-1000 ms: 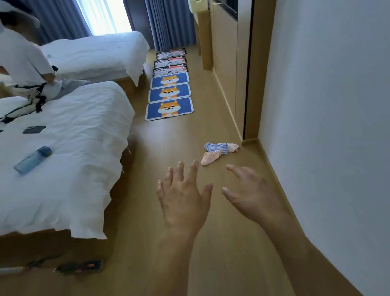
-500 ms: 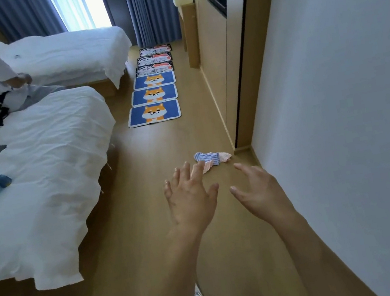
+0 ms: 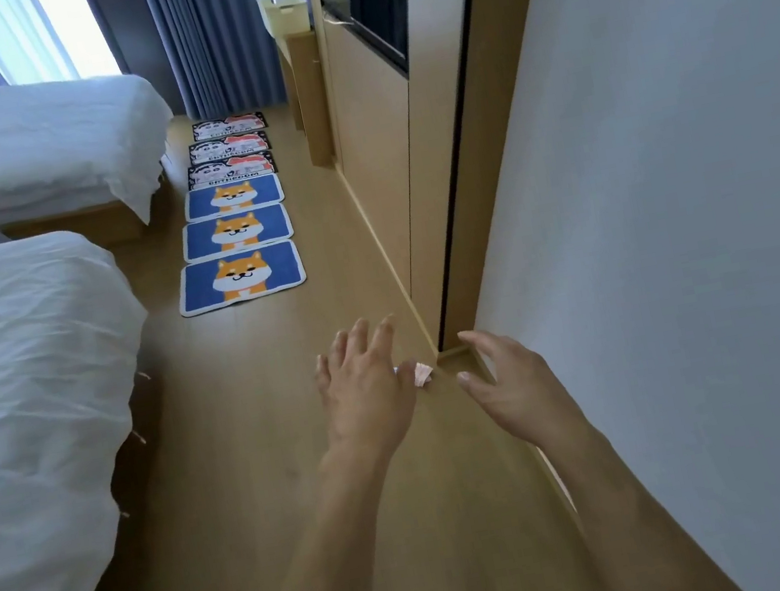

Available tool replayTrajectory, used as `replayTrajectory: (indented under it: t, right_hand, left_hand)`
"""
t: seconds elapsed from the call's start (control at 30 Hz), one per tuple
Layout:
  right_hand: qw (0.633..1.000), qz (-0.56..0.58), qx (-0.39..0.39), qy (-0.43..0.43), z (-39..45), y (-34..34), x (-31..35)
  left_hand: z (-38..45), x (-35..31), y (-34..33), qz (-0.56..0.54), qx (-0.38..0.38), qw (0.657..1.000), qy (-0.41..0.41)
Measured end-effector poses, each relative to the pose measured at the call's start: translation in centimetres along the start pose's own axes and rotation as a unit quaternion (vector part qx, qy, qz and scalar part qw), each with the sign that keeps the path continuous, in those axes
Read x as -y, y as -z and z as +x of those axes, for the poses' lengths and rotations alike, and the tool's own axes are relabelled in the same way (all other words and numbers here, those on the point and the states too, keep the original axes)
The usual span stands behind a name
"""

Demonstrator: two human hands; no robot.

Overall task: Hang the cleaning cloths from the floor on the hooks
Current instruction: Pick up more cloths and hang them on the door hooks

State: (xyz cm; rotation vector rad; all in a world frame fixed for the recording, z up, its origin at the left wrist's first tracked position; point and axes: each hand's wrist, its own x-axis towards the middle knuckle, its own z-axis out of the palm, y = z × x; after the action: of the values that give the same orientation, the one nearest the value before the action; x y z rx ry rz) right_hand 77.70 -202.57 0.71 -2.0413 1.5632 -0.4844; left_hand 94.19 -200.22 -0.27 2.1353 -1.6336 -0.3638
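On the wooden floor by the wall's corner, a pink cleaning cloth lies mostly hidden behind the left hand. Left hand and right hand both reach out above it, fingers spread loose, gripping nothing. Shiba floor mats lie farther along, beside the near bed.

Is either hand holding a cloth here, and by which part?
Nothing is held. The left hand and right hand are open above the floor; the cleaning cloths lie mostly hidden behind the left hand.

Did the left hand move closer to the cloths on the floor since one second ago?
Yes. The left hand now covers most of the cloths by the wooden door frame; earlier it was well short of them.
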Motion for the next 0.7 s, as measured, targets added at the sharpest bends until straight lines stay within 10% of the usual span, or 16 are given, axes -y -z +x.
replayTrajectory:
  t: [0.7]
  right_hand:
    - [0.99,0.008,0.143,0.009,33.2,-10.0,-0.7]
  left_hand:
    - [28.9,10.4,-3.6,0.051,0.046,0.993,0.095]
